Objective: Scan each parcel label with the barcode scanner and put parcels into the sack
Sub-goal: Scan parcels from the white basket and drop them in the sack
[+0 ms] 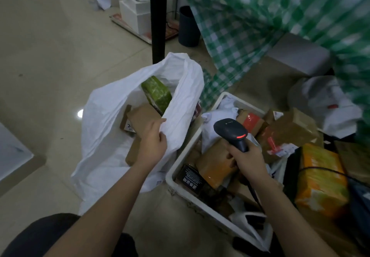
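One sack (112,120), white, with at least three parcels showing inside: one green parcel (157,92) and two brown boxes (143,119). One white crate (181,168), heaped with parcels too jumbled for an exact count; about seven can be told apart. One scanner (230,131), black. Beside the crate, one orange parcel (321,180). Two hands: one left grip (153,142), one right grip (247,159). Farther back, one dark bin (188,26), one black table leg (158,18) and one green checked cloth (260,16).
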Action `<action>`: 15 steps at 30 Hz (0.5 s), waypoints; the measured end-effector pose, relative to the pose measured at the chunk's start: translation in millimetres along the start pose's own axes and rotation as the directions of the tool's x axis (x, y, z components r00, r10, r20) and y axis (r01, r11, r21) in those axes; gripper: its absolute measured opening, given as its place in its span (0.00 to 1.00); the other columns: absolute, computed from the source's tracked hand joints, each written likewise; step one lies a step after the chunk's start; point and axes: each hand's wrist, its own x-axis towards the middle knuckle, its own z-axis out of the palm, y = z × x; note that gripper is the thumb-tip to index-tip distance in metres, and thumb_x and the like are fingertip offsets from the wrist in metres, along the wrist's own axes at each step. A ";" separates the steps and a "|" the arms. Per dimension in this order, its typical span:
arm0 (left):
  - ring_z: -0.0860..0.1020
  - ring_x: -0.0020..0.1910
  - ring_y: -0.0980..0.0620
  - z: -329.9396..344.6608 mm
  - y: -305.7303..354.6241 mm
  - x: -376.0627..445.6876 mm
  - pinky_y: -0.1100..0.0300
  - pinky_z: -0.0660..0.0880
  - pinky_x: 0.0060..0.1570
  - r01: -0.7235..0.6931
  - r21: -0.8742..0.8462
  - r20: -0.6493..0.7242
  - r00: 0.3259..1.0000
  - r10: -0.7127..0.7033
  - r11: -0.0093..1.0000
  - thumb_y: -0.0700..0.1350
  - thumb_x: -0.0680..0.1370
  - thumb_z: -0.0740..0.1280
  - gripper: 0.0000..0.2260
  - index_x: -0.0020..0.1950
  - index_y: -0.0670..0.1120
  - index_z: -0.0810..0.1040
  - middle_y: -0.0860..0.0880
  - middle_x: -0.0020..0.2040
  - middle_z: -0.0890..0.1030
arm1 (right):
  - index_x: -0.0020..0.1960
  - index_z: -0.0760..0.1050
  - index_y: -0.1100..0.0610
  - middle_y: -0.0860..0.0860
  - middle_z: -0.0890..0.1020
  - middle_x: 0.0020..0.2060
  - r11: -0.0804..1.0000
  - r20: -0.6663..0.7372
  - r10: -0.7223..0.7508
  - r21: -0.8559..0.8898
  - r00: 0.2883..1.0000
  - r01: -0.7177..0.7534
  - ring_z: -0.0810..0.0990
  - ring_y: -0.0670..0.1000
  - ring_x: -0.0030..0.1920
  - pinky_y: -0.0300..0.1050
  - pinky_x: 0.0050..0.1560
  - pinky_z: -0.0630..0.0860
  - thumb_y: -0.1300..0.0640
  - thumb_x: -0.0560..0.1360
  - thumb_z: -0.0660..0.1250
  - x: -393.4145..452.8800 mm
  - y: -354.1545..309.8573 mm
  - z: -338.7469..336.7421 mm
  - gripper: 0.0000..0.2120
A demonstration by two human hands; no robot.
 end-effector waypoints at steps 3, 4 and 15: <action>0.71 0.59 0.51 23.0 44.7 -16.4 0.61 0.68 0.56 -0.128 0.008 0.036 0.991 0.127 0.992 0.33 0.78 0.59 0.16 0.64 0.43 0.74 0.46 0.62 0.73 | 0.45 0.76 0.57 0.54 0.78 0.29 1.000 -0.055 0.018 -0.021 0.998 -0.020 0.75 0.49 0.26 0.42 0.29 0.71 0.58 0.74 0.71 -6.8 16.1 -25.3 0.04; 0.72 0.59 0.50 35.7 53.5 -20.8 0.61 0.68 0.56 -0.145 0.005 0.108 0.984 0.143 0.989 0.34 0.78 0.60 0.15 0.63 0.44 0.74 0.45 0.61 0.74 | 0.44 0.76 0.57 0.54 0.77 0.28 0.999 -0.071 0.031 -0.025 0.997 -0.032 0.75 0.49 0.25 0.43 0.29 0.71 0.57 0.74 0.71 -8.7 22.2 -32.8 0.05; 0.73 0.63 0.42 146.1 80.1 -73.4 0.51 0.76 0.57 -0.327 0.605 0.437 0.899 0.041 0.725 0.50 0.73 0.72 0.29 0.72 0.49 0.67 0.43 0.68 0.70 | 0.49 0.76 0.54 0.56 0.79 0.34 0.993 -0.100 0.090 0.086 0.991 -0.082 0.75 0.53 0.29 0.43 0.30 0.72 0.58 0.75 0.71 -22.3 60.8 -84.5 0.05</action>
